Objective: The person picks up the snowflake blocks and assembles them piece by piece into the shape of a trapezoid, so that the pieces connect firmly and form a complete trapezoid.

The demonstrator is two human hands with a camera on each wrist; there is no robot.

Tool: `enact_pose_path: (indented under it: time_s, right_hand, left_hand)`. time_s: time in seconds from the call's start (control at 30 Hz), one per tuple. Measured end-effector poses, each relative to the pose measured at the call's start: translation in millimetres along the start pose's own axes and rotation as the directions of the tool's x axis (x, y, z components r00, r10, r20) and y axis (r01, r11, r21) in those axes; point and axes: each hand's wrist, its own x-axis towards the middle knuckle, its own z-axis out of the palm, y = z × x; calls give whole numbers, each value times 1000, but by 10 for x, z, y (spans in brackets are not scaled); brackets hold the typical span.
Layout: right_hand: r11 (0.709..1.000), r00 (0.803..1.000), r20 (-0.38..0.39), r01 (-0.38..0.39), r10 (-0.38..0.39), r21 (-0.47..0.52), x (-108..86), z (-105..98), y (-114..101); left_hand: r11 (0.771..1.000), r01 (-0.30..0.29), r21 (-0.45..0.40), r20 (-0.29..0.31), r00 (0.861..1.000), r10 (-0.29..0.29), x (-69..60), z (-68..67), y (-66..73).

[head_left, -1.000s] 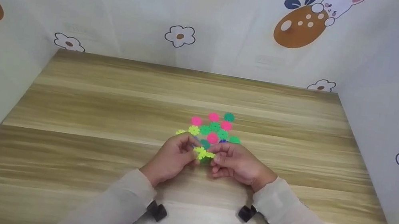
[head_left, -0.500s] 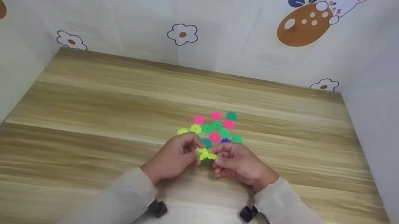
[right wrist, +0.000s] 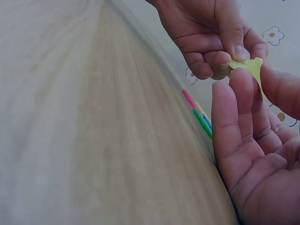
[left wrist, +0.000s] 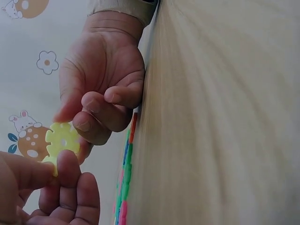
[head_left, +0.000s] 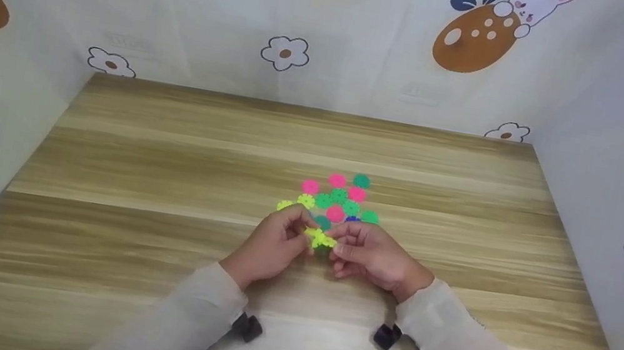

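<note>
Both hands meet above the table over a cluster of plastic snowflake discs. My left hand [head_left: 270, 244] pinches a yellow snowflake disc [head_left: 315, 237] between thumb and fingers. From the other side my right hand [head_left: 377, 256] pinches a second yellow disc [head_left: 328, 242], which meets the first at an angle. In the left wrist view a notched yellow disc [left wrist: 63, 139] shows between the two hands. The right wrist view has a yellow piece [right wrist: 255, 68] at the fingertips. Fingers cover part of both discs, so how far their slots are joined is hidden.
Just beyond the hands, pink discs [head_left: 335, 214], green discs [head_left: 323, 201], yellow discs [head_left: 306, 200] and a blue disc [head_left: 352, 220] lie flat on the wood-grain table [head_left: 165, 144]. A patterned white cloth [head_left: 207, 5] stands around the back and sides.
Both hands stay nearly in place with the yellow discs between them. The yellow pieces have tilted slightly. The whole head view has shifted a little.
</note>
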Motion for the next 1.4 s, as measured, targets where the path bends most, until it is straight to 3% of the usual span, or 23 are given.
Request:
enact_pose_path:
  time_s: [0.13,0.27,0.37,0.5,0.6,0.67,0.8,0.97,1.2,1.4]
  right_hand:
    - [1000,1000,7,-1,1,2,4,-13,-8]
    - [1000,1000,0,26,-26,-6,0,-70,-48]
    - [997,995,-71,74,-75,-26,-13,-181,-112]
    - [986,957,-259,101,-133,-135,-20,-382,-209]
    - [970,915,-378,52,-141,-236,-18,-506,-260]
    - [958,899,-419,4,-129,-286,-16,-560,-277]
    - [914,896,-435,-95,-95,-395,0,-625,-276]
    - [871,903,-426,-174,-44,-459,-5,-622,-263]
    - [837,896,-445,-239,-5,-492,-18,-566,-258]
    - [823,899,-437,-234,-19,-517,-13,-547,-256]
  left_hand:
    - [994,38,-99,43,998,-34,24,-14,-40]
    - [974,102,-200,66,994,-91,43,-26,-92]
    - [957,156,-245,65,987,-144,52,-36,-104]
    - [937,212,-277,76,977,-199,52,-57,-120]
    - [927,230,-296,89,973,-213,59,-70,-140]
    - [920,239,-309,99,971,-219,66,-76,-146]
    - [911,250,-328,112,968,-225,86,-75,-155]
    - [904,256,-343,120,966,-228,98,-64,-164]
    - [896,252,-364,129,967,-220,104,-62,-202]
    - [898,250,-362,125,968,-219,93,-74,-190]
